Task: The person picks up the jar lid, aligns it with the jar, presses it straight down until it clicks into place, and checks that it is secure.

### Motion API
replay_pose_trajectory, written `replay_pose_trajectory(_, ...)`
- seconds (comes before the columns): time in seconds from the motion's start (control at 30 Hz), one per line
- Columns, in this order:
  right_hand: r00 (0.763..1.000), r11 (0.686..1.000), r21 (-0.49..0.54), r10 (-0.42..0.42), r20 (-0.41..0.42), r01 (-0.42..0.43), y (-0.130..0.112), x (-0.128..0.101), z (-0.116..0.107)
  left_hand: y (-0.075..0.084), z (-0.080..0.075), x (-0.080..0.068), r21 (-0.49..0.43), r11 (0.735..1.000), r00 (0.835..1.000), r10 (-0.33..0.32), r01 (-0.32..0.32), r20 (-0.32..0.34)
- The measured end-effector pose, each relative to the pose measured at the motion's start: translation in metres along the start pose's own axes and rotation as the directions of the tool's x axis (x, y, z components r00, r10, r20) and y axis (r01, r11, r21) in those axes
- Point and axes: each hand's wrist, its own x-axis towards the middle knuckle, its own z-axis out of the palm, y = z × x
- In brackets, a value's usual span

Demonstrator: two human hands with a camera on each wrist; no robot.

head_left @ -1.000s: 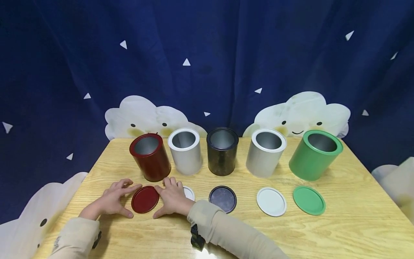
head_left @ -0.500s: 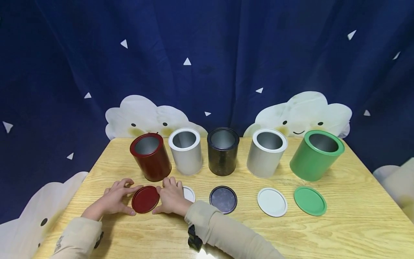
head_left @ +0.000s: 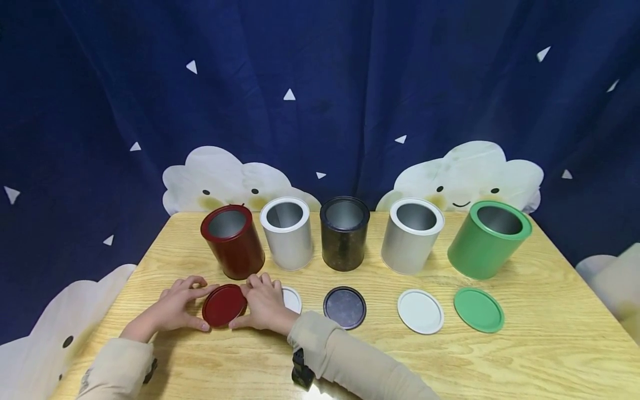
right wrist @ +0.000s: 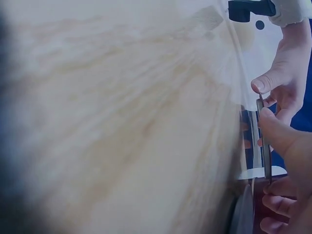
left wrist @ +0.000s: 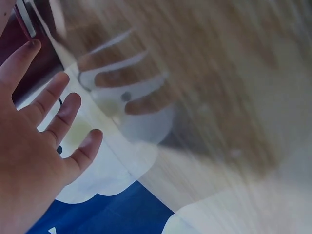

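My left hand (head_left: 172,309) and right hand (head_left: 265,305) face each other, near but apart, each pinching with its thumb nearer my body and its index finger farther forward. From the left wrist, 4 spread left fingers (left wrist: 63,115) show, slightly bent. From the right wrist, my right thumb (right wrist: 280,131) opposes curled right fingers (right wrist: 282,205). My right forearm (head_left: 365,358) slants in from lower right, my left forearm (head_left: 117,366) from lower left.
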Motion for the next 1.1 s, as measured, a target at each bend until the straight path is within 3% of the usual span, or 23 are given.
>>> replay_pose_trajectory(0.33, 0.993, 0.996, 0.068, -0.046, -0.105, 0.054, 0.008, -0.002, -0.008, 0.006, -0.007, -0.002, -0.074, 0.997, 0.997, 0.02, -0.026, -0.072)
replay_pose_trajectory(0.8, 0.985, 0.99, 0.088, -0.092, -0.148, 0.106, 0.014, -0.009, -0.02, 0.01, -0.01, -0.002, -0.131, 0.986, 0.987, 0.084, -0.103, -0.14)
replay_pose_trajectory(1.1, 0.964, 0.977, 0.128, -0.14, -0.224, 0.172, 0.019, -0.011, -0.028, 0.015, -0.014, -0.003, -0.196, 0.972, 0.979, 0.093, -0.128, -0.179)
